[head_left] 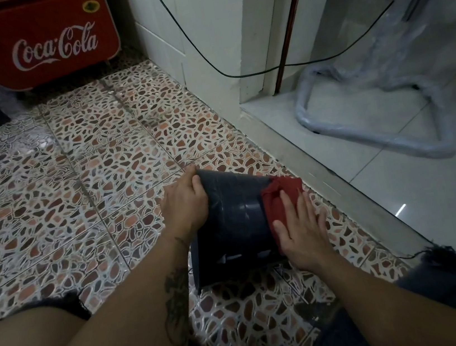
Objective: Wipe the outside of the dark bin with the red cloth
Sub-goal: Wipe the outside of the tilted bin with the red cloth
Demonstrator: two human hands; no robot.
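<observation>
- One head-worn wide-angle view, looking forward and steeply down from a seated person.
- Bare thighs and both forearms fill the near edge, so it sits close over the work.
- Pebble-patterned tiled floor (pixel 80 176) spreads mid-frame; red Coca-Cola cooler (pixel 36 44) far left, pale doorway threshold (pixel 322 165) running right.
- Edges bend with lens distortion.

both bare forearms reach forward and down from the bottom of the view, the left one tattooed along its inner side. the left hand (pixel 186 205) is curled, thumb up top and fingers wrapped out of sight, gripping the rim of the dark bin (pixel 236 218). the right hand (pixel 300 228) lies flat with fingers spread and pointing away, palm pressing the red cloth (pixel 278 198) down. both bare thighs show at the lower corners.
</observation>
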